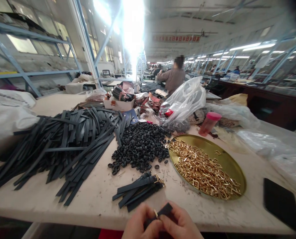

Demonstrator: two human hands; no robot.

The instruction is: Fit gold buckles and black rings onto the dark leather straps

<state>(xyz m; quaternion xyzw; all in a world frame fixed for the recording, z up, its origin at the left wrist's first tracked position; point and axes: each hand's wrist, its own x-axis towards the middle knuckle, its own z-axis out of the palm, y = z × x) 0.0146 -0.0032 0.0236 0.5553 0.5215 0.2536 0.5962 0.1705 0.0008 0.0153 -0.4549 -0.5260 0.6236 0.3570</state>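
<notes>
At the table's front edge, my left hand (pixel 143 221) and my right hand (pixel 180 220) are closed together on a short black strap (pixel 166 209). A small gold buckle (pixel 156 213) shows between the fingers, on the strap; part of both is hidden by my hands. Just beyond lies a small stack of black straps with gold buckles (pixel 139 189). Behind that is a heap of small black loops (pixel 141 146). To the right, a round gold tray (pixel 207 141) bears a pile of loose gold buckles (pixel 205 169).
A large pile of long black straps (pixel 70 139) spreads over the left side. A dark flat phone-like slab (pixel 281 204) lies at the right edge. Behind the tray stand a pink-lidded jar (pixel 209 123) and a clear plastic bag (pixel 185 103). A person (pixel 174 78) is farther back.
</notes>
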